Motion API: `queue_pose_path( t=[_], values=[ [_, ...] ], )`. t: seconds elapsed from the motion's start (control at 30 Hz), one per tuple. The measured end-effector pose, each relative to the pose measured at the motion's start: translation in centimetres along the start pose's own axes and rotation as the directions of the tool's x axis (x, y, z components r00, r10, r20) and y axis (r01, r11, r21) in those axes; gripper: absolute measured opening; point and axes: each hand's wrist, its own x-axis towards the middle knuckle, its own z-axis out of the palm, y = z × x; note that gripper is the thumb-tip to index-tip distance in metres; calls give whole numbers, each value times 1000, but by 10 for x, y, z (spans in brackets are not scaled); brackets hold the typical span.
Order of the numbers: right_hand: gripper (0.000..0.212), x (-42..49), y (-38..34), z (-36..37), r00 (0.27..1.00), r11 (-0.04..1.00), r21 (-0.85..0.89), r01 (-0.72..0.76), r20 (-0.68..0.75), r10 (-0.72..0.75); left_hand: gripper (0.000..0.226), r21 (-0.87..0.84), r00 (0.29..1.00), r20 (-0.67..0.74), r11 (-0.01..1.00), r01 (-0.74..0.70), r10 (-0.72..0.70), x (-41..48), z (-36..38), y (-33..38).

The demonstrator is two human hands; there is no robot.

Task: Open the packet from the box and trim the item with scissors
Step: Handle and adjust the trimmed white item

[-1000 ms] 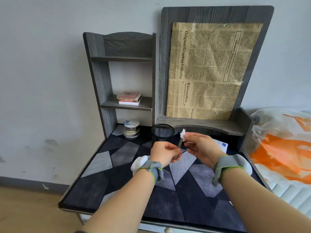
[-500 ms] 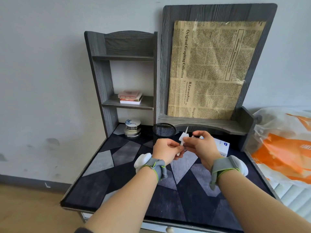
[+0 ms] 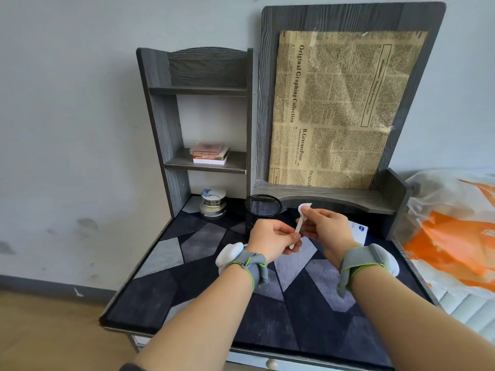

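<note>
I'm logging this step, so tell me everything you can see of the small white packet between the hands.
The white packet is a slim, flat strip, seemingly paper, held nearly upright above the patterned desk mat, just right of the black mesh cup. Its top end flares wider and looks crumpled or peeled open. The left hand pinches its lower part, the right hand its upper part. No print is legible; its contents are hidden.

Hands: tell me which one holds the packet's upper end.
The right hand pinches the white packet near its top; the left hand grips its lower end.
</note>
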Motion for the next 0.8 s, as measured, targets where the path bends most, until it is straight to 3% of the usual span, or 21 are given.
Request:
queue_pose_path(
  t=[0.2,0.27,0.37,0.43,0.67,0.8],
  values=[
    [22,-5,-2,1,1000,1000,-19,-20,-9,20,16,62,1000,-24,998,6,-4,-3,0,-1],
    [20,-5,-2,2,999,998,-63,-14,-39,12,15,223,992,-104,974,-42,67,-2,0,-4],
    [16,-3,-4,5,998,984,-180,19,-62,-31,12,613,949,-170,782,-108,264,-3,0,-3],
    [17,-1,-4,6,997,977,-212,31,-68,-46,19,714,935,-154,691,-118,319,-4,0,0],
    [31,-2,0,6,990,978,-204,30,-127,-57,16,743,918,-145,653,-146,370,-1,-7,-3],
    [25,3,-3,2,975,992,-123,-1,-223,-27,14,652,930,-209,752,-98,302,4,-12,-14]
  ],
)
